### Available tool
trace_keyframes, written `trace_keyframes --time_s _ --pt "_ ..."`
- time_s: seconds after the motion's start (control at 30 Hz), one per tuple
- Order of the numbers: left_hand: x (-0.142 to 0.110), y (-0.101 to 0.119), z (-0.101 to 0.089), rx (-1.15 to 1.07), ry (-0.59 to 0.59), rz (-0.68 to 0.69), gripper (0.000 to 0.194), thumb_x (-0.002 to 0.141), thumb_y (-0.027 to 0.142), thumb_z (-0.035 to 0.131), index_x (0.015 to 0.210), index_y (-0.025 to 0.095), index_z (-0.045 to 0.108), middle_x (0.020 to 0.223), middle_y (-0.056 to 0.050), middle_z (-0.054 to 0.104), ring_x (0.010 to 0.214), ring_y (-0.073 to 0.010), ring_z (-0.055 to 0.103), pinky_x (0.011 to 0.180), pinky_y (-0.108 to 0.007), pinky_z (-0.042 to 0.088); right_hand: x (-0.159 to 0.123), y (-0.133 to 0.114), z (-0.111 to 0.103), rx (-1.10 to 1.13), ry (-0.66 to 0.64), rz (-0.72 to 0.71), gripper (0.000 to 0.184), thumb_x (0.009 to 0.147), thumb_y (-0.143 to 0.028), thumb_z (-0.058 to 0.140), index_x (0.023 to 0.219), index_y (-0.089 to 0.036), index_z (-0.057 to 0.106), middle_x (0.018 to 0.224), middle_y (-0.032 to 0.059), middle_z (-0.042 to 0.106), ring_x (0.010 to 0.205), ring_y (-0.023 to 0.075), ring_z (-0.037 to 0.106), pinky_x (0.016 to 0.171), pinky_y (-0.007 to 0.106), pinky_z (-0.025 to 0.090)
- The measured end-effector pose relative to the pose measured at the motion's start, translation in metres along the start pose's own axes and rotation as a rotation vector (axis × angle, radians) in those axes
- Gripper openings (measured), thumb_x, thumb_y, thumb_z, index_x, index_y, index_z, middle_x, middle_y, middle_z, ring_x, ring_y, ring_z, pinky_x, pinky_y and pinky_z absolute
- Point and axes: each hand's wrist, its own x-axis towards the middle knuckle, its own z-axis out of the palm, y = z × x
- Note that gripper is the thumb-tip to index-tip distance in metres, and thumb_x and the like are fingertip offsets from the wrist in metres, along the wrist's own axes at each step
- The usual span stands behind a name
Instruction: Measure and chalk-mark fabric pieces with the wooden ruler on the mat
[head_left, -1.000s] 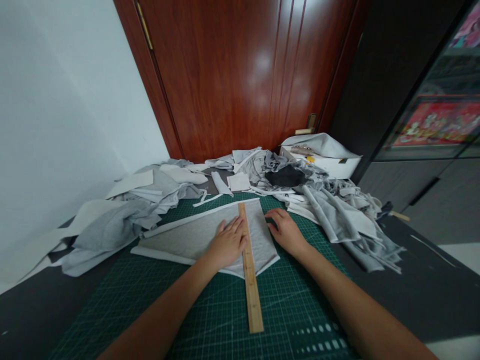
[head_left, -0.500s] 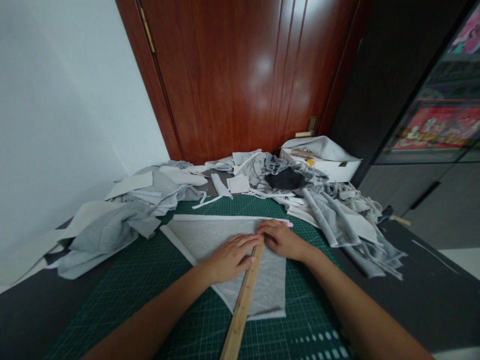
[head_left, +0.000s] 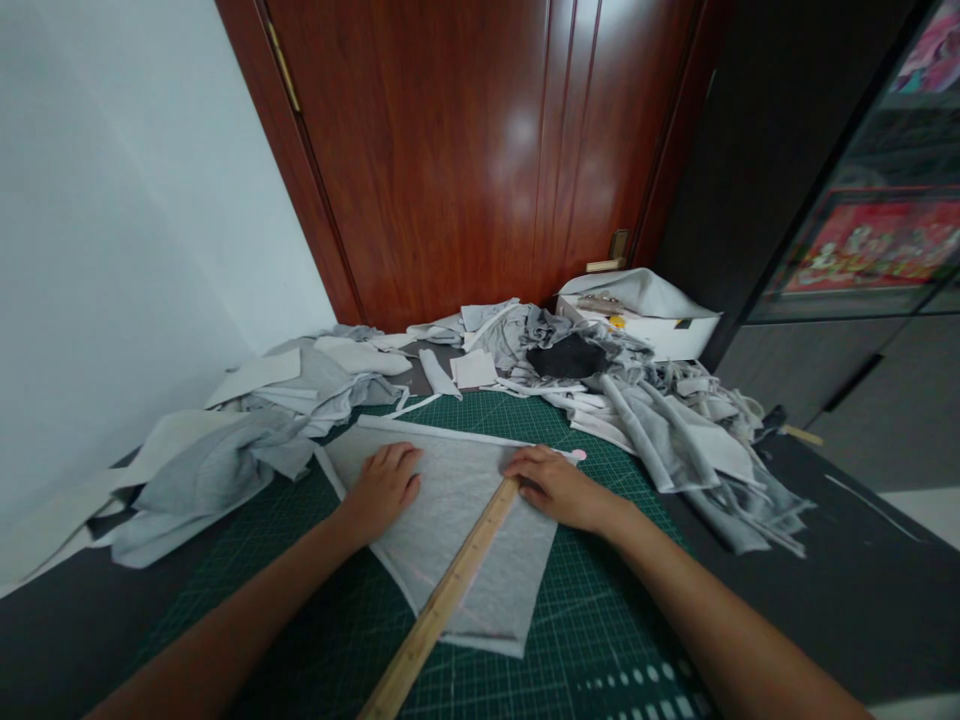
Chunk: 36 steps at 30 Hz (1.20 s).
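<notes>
A piece of light grey fabric (head_left: 442,500) lies flat, its upper edge folded over in a pale band. Across it runs a long wooden ruler (head_left: 457,575), slanting from the near side up to my right hand (head_left: 555,485), whose fingers close over its far end. My left hand (head_left: 382,490) rests on the cloth's left part, fingers laid on it and off the ruler. Beyond my right knuckles, a small pink piece (head_left: 579,455) sits at the cloth's upper right corner; its kind is unclear. Faint pink lines show on the fabric near the ruler.
Under the cloth is a green gridded cutting mat (head_left: 592,600) on a dark table (head_left: 847,600). Grey and white fabric pieces pile up at the left (head_left: 225,460) and right (head_left: 675,430). A white box (head_left: 667,335) stands at the back before a brown door (head_left: 450,150).
My left hand has moved left, off the ruler and onto the cloth. The ruler's near end has swung left, and the cloth has turned, its lower edge shifting left.
</notes>
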Motion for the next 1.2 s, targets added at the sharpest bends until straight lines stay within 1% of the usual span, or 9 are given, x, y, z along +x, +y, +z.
trace_keyframes --time_s 0.13,0.27,0.4,0.5,0.73,0.87,1.0,1.13,1.2 --pt "0.003 -0.011 -0.002 0.013 -0.045 0.025 0.033 0.089 0.023 0.044 0.12 0.019 0.054 0.12 -0.011 0.056 0.113 -0.0266 0.049 0.094 -0.042 0.043 0.001 -0.012 0.002 -0.061 -0.022 0.036 0.029 0.086 -0.011 0.051 0.111 -0.018 0.064 0.109 0.0088 0.061 0.107 0.0203 0.053 0.097 0.037 0.041" --pt "0.011 -0.016 -0.001 -0.008 -0.09 -0.004 0.034 0.089 0.023 0.043 0.121 0.017 0.054 0.123 -0.012 0.055 0.116 -0.0279 0.048 0.095 -0.045 0.042 0.003 -0.016 -0.002 -0.075 -0.036 0.05 0.027 0.086 -0.011 0.053 0.109 -0.018 0.066 0.108 0.008 0.062 0.105 0.0202 0.053 0.095 0.036 0.041" --pt "0.027 -0.017 0.0 -0.102 -0.145 -0.011 0.034 0.088 0.022 0.045 0.12 0.016 0.054 0.127 -0.013 0.053 0.118 -0.029 0.047 0.098 -0.048 0.041 0.006 -0.021 -0.009 -0.077 -0.064 0.05 0.025 0.085 -0.012 0.055 0.105 -0.018 0.068 0.104 0.0078 0.064 0.102 0.0198 0.055 0.094 0.034 0.041" --pt "0.044 -0.012 0.0 -0.165 -0.184 0.041 0.035 0.086 0.022 0.049 0.12 0.015 0.055 0.127 -0.013 0.053 0.118 -0.0269 0.049 0.103 -0.044 0.039 0.007 -0.029 -0.014 -0.109 -0.101 0.055 0.022 0.084 -0.012 0.057 0.101 -0.019 0.07 0.1 0.0074 0.065 0.099 0.0203 0.056 0.092 0.033 0.041" --pt "0.079 0.023 -0.001 -0.266 -0.232 0.177 0.04 0.083 0.02 0.055 0.123 0.017 0.057 0.127 -0.009 0.056 0.116 -0.0214 0.052 0.103 -0.035 0.04 0.008 -0.056 -0.01 -0.275 -0.168 0.086 0.013 0.085 -0.016 0.058 0.089 -0.015 0.07 0.091 0.0084 0.066 0.092 0.0215 0.058 0.087 0.032 0.044" --pt "0.086 0.058 -0.002 -0.387 -0.236 0.294 0.042 0.081 0.014 0.054 0.122 0.02 0.058 0.127 -0.007 0.056 0.116 -0.0204 0.053 0.103 -0.036 0.039 0.009 -0.069 -0.001 -0.359 -0.169 0.132 0.016 0.087 -0.019 0.056 0.091 -0.012 0.069 0.095 0.0126 0.066 0.092 0.0241 0.06 0.084 0.034 0.047" --pt "0.088 0.087 -0.005 -0.473 -0.257 0.356 0.042 0.079 0.007 0.05 0.117 0.02 0.062 0.126 -0.007 0.059 0.115 -0.0196 0.055 0.103 -0.035 0.04 0.011 -0.083 0.006 -0.35 -0.123 0.202 0.021 0.087 -0.02 0.056 0.099 -0.008 0.069 0.103 0.0198 0.065 0.097 0.0288 0.06 0.083 0.038 0.049" --pt "0.088 0.094 -0.008 -0.593 -0.263 0.359 0.036 0.084 0.008 0.043 0.11 0.02 0.065 0.121 -0.006 0.062 0.114 -0.0169 0.056 0.103 -0.034 0.04 0.011 -0.093 0.011 -0.349 -0.118 0.251 0.025 0.086 -0.017 0.055 0.103 -0.004 0.068 0.105 0.025 0.063 0.101 0.0324 0.059 0.084 0.041 0.049" --pt "0.084 0.092 -0.008 -0.635 -0.265 0.355 0.036 0.085 0.008 0.041 0.109 0.021 0.064 0.119 -0.005 0.063 0.113 -0.0154 0.056 0.103 -0.033 0.041 0.01 -0.092 0.013 -0.312 -0.101 0.262 0.028 0.085 -0.021 0.057 0.106 -0.004 0.066 0.108 0.0244 0.063 0.102 0.0327 0.058 0.085 0.041 0.048"
